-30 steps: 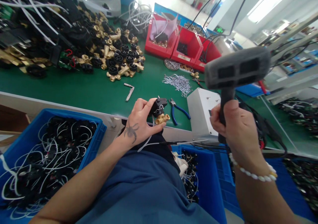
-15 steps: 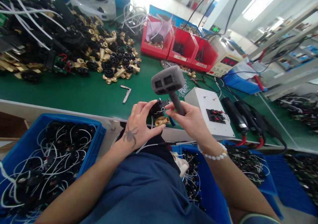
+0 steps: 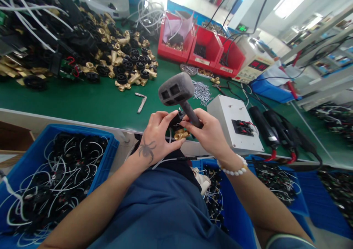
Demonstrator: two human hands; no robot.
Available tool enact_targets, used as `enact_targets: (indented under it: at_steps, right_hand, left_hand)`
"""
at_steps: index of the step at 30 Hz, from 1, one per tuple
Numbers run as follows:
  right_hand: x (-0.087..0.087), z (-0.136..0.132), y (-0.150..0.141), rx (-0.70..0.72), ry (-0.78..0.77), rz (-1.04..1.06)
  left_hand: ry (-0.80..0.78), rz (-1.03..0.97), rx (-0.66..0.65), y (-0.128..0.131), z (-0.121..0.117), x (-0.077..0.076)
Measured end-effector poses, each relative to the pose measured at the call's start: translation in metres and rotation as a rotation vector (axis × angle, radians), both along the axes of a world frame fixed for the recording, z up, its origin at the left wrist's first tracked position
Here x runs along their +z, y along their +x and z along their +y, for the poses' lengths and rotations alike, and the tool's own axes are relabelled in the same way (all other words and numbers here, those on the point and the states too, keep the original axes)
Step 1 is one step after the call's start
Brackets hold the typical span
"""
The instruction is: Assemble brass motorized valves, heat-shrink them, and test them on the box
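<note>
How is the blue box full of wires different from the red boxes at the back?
The blue crate sits below the table's near edge by the left arm; the red bins stand in a row on the green table further back. The blue crate is packed with black parts and white wires; the red bins look only partly filled. The blue crate looks much bigger here. Both are open-topped and hold parts.

Left hand (image 3: 154, 137): bare, with a dark spider tattoo (image 3: 147, 149) on its back near the wrist; forearm uncovered. Right hand (image 3: 210, 133): bare, with a bracelet of white beads (image 3: 233, 170) round the wrist and the edge of a dark sleeve with pale trim (image 3: 289, 239) near the elbow. Torso and lap: blue fabric garment (image 3: 162, 212).
</note>
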State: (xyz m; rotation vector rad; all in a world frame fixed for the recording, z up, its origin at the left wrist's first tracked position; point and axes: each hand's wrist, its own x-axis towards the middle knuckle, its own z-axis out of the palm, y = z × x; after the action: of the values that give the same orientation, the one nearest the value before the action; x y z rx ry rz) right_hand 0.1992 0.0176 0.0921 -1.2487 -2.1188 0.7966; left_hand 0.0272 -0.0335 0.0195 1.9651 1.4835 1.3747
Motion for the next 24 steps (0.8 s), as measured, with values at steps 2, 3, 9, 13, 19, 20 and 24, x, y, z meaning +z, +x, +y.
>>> enact_targets:
  at_steps: [2, 3, 9, 13, 19, 20, 24]
  right_hand:
    - [-0.002, 0.006, 0.004, 0.092, 0.075, 0.013]
    - [-0.004, 0.009, 0.007, 0.142, 0.106, 0.011]
    - [-0.001, 0.013, 0.016, 0.254, 0.126, -0.075]
    - [0.019, 0.001, 0.026, 0.010, 0.018, -0.065]
    - [0.038, -0.017, 0.048, -0.182, -0.065, 0.328]
    - [0.036, -0.020, 0.049, -0.207, -0.090, 0.323]
    - [0.030, -0.025, 0.051, -0.149, -0.157, -0.040]
  left_hand:
    - [-0.001, 0.000, -0.001, 0.000, 0.001, 0.000]
    - [-0.001, 0.006, 0.003, 0.000, 0.001, -0.001]
    - [-0.008, 0.004, 0.028, 0.001, 0.002, -0.001]
    - [-0.083, -0.201, 0.013, -0.002, 0.000, 0.003]
    - [-0.084, -0.254, 0.014, 0.000, -0.002, 0.005]
    - [-0.080, -0.263, 0.022, 0.000, -0.002, 0.005]
    - [-0.105, -0.234, 0.012, 0.000, -0.003, 0.007]
